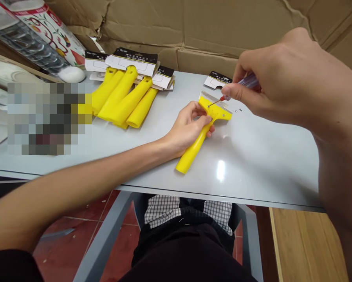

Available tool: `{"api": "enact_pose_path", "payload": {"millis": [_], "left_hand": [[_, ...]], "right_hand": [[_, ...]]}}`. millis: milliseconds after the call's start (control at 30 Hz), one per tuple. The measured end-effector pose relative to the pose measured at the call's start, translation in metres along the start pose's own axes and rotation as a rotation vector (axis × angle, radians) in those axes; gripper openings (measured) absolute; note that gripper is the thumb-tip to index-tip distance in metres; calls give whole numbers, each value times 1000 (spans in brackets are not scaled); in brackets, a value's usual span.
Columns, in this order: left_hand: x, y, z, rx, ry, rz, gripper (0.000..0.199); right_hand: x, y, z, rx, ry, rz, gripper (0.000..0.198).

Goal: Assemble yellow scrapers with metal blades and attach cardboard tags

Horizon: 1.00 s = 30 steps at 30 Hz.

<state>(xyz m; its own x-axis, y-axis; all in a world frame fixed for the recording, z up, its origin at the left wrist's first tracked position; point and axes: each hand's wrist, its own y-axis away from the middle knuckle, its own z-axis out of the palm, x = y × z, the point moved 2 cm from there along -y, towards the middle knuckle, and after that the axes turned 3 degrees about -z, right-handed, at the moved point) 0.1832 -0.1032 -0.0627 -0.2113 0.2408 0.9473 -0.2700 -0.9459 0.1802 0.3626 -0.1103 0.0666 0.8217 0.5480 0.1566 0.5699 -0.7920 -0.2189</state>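
My left hand (pixel 190 127) is closed round the neck of a yellow scraper (pixel 195 147), whose handle slants down toward the table's front edge. A metal blade (pixel 212 100) lies along the scraper's wide head, where two screws show. In my right hand (pixel 260 78) is a screwdriver (pixel 248 81) with a clear handle and a red collar. Its tip meets the left screw (pixel 208 106) on the head. A few small loose screws (pixel 239 110) lie on the table just right of the scraper. Behind it rests a black and white card (pixel 217 80).
Several yellow scraper handles (pixel 120 98) with black and white cards (pixel 131 62) are piled at the back left. A plastic bottle (pixel 35 47) and a patterned container (pixel 51 29) lie beyond them. Cardboard (pixel 164 27) stands along the back of the white table (pixel 152 168). A pixelated patch covers the left.
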Motion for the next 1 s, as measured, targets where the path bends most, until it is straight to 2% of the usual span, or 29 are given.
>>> {"api": "enact_pose_path", "payload": {"millis": [133, 233, 367, 433, 533, 633, 733, 833, 933, 1000], "left_hand": [[-2, -1, -1, 1, -3, -4, 21], [-2, -1, -2, 0, -7, -4, 21], [-2, -1, -2, 0, -13, 2, 20], [-2, -1, -2, -3, -16, 4, 20], [-1, 0, -2, -7, -21, 7, 21], [-1, 0, -2, 0, -21, 8, 20], [-1, 0, -1, 0, -14, 5, 20], [-1, 0, -1, -1, -16, 5, 21], [-1, 0, -1, 4, -13, 10, 21], [-1, 0, -1, 6, -7, 7, 22]], "right_hand": [[-1, 1, -2, -15, -60, -15, 28], [-1, 1, -1, -16, -39, -12, 17], [0, -1, 0, -24, 28, 22, 30], [1, -1, -1, -38, -15, 25, 26], [0, 1, -3, -49, -66, 20, 34], [-2, 1, -3, -16, -36, 20, 16], [-2, 0, -3, 15, 15, 50, 29], [-2, 0, -2, -15, -12, 41, 24], [-1, 2, -1, -31, -58, 19, 34], [-1, 2, -1, -21, -60, 21, 30]]}}
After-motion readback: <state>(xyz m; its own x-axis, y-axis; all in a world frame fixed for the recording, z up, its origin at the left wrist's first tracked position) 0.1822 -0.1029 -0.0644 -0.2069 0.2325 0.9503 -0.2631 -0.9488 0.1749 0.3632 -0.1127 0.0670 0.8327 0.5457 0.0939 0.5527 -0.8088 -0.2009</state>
